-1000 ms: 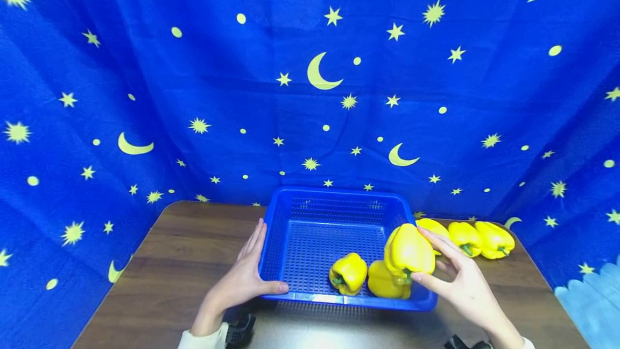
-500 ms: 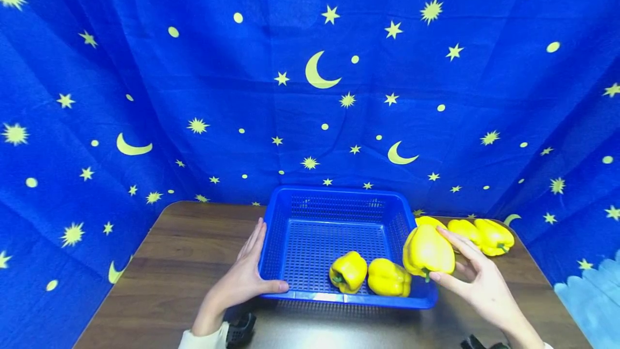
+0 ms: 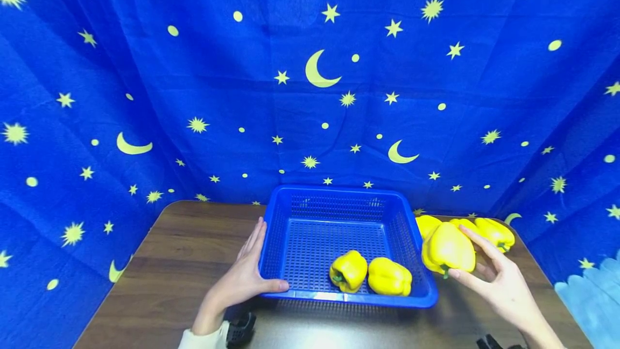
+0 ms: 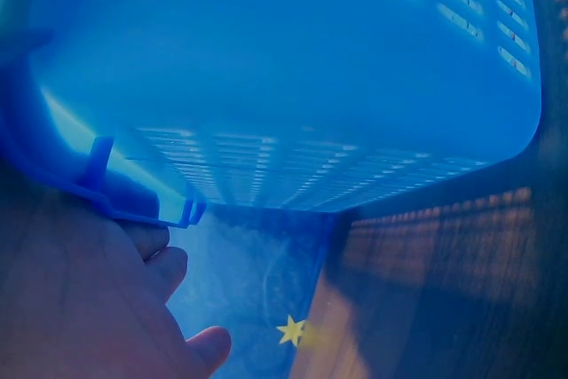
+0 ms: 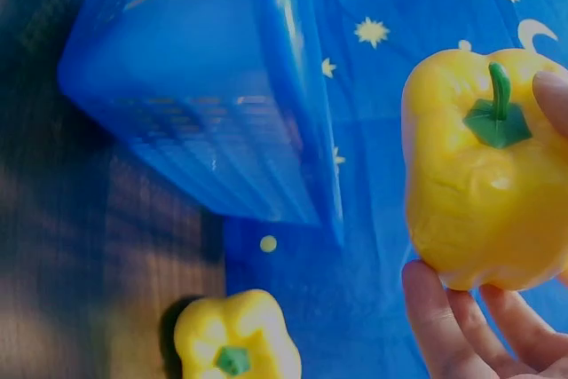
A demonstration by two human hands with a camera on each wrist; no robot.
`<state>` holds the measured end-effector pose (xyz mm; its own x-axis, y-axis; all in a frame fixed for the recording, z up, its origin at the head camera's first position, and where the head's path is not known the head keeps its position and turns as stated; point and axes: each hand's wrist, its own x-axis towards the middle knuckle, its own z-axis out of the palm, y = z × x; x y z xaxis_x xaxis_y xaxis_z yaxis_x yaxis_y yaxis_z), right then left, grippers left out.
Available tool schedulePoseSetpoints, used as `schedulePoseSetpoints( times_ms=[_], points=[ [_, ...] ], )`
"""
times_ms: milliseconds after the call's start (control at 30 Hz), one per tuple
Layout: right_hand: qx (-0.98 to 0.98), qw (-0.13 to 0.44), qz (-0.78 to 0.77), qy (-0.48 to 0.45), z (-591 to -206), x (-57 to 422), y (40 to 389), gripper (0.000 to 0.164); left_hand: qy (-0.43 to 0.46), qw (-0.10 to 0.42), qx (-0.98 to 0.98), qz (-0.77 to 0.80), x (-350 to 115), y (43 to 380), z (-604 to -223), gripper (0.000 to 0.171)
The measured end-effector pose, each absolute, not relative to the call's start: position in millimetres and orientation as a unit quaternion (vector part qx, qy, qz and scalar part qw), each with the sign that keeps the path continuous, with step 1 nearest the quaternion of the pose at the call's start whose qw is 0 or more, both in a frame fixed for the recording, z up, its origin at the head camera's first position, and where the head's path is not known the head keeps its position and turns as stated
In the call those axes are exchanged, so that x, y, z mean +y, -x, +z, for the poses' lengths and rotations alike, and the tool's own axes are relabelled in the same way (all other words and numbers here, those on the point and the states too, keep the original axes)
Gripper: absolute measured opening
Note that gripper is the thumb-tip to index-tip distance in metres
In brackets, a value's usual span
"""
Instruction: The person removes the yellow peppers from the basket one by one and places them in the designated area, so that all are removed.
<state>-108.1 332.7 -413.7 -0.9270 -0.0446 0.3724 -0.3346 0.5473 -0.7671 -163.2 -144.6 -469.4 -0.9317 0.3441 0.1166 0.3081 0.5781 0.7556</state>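
Note:
A yellow bell pepper with a green stem is held between the thumb and fingers of my right hand, in the air just right of the blue basket. In the right wrist view this pepper is close up, stem facing the camera. My left hand holds the basket's front left corner, thumb over the rim and fingers along the outside of the left wall. In the left wrist view the fingertips show below the rim. Inside the basket, near its front, lie two yellow peppers, one left and one right.
More yellow peppers lie on the brown wooden table behind my right hand, partly hidden. One pepper shows low in the right wrist view. A blue curtain with moons and stars hangs behind the table.
My right hand has carried the pepper rightward, from over the basket's front right part to outside its right rim. The left hand and the basket have stayed in place.

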Motion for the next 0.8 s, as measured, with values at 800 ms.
schedulePoseSetpoints(
  times_ms=[800],
  points=[
    [-0.87, 0.114, 0.468, -0.102, -437.0, 365.5, 111.3, 0.085, -0.18, 0.024, 0.886, 0.426, -143.7, 163.9, -468.8, 0.135]
  ],
)
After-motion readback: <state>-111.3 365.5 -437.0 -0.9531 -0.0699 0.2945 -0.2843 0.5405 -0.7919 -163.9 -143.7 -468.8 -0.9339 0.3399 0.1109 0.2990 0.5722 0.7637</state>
